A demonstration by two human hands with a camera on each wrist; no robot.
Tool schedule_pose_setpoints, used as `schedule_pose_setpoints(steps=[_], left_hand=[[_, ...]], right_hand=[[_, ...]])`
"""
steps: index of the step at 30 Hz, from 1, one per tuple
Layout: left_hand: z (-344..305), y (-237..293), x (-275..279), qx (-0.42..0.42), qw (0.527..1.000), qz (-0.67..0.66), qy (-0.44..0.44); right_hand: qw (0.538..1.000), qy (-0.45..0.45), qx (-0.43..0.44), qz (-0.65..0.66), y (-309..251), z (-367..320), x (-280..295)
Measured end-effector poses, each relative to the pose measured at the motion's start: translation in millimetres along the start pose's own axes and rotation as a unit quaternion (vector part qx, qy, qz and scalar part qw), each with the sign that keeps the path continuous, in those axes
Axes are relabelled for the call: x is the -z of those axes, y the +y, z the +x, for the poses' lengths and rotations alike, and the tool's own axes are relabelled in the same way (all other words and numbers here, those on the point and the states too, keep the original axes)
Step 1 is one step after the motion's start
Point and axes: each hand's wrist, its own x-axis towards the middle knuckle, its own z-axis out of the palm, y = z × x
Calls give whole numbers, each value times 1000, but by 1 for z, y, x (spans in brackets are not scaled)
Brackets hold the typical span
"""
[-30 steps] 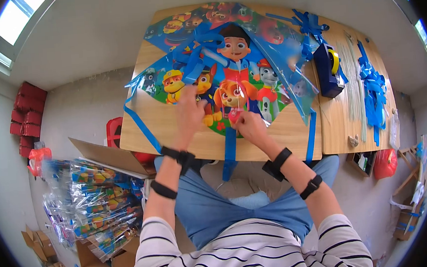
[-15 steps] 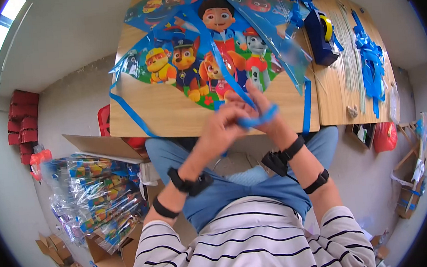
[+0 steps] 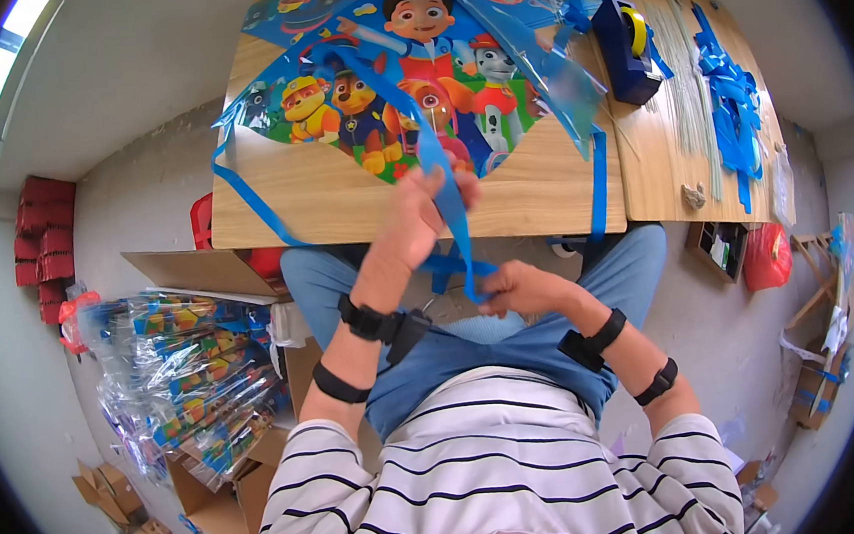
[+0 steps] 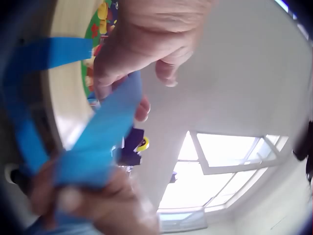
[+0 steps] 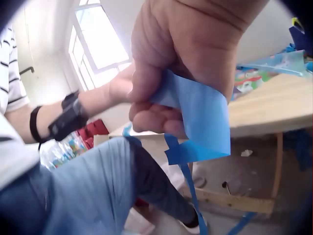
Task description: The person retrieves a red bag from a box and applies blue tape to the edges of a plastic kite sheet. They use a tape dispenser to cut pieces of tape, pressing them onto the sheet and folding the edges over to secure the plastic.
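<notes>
A blue ribbon (image 3: 450,205) runs from the cartoon-printed, kite-shaped plastic sheet (image 3: 416,22) down past the table's near edge. My left hand (image 3: 415,213) holds it partway along, over the near edge; in the left wrist view the ribbon passes between its fingers, slightly blurred. Lower down, above the lap, my right hand (image 3: 527,289) pinches the ribbon. Seen from the right wrist, curled fingers (image 5: 154,122) grip it and a wide loop bends out beside them. Other blue strips hang from the sheet's left corner and at the right.
On the wooden table (image 3: 552,192) to the right are a tape dispenser (image 3: 626,55), thin pale rods (image 3: 686,96) and a heap of blue ribbons (image 3: 730,108). Beside my left leg, clear-wrapped printed sheets (image 3: 189,371) lie over cardboard boxes. A red bag (image 3: 767,257) hangs at right.
Both hands have come from the sheet's lower part towards me, the ribbon now stretched out of its bundle. They met half a second ago; now the right is lower, the left above.
</notes>
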Motion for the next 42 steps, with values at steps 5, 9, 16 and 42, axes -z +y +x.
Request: schedule_pose_setpoints(steps=[5,9,16,42], left_hand=[[14,47,9,-74,995,46,49],[-14,21,-18,-7,988,153,13],[-64,-19,-36,100,950,294,-43],[-53,12,-22,-142,954,245,95]], right_hand=[[862,-15,-146,-485,41,-28,-17],[981,144,72,110,-2,-10,22],[788,116,77,599,-61,8,34],[980,71,-176,-55,-15,-6,13]])
